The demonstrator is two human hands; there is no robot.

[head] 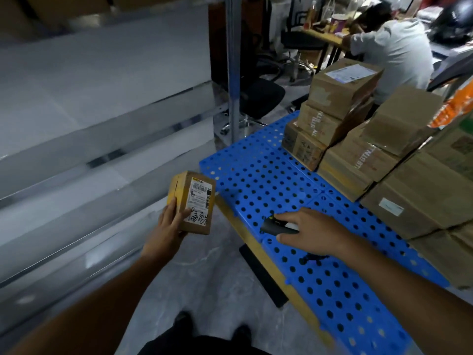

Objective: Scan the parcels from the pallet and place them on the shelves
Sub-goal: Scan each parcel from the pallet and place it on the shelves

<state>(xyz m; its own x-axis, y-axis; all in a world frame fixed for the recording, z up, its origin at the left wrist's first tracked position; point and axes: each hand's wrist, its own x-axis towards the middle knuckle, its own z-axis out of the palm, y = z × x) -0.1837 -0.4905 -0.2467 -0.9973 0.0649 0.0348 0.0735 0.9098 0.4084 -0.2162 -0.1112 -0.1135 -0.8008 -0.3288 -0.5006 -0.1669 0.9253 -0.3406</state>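
Fingers [172,206] grip labelled parcel [198,201], scanner [271,225] — stacked boxes [320,124] read BTN

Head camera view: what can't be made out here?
Head view only.
Scanner: mostly under the right hand; grip unclear.
Label on the parcel: print too small, left hand thumb overlaps it.
Shelves: motion-blurred.
Boxes: cut off by the right edge.

Shelves [102,103] left, pallet [268,180] right, parcels [358,139] on its far side
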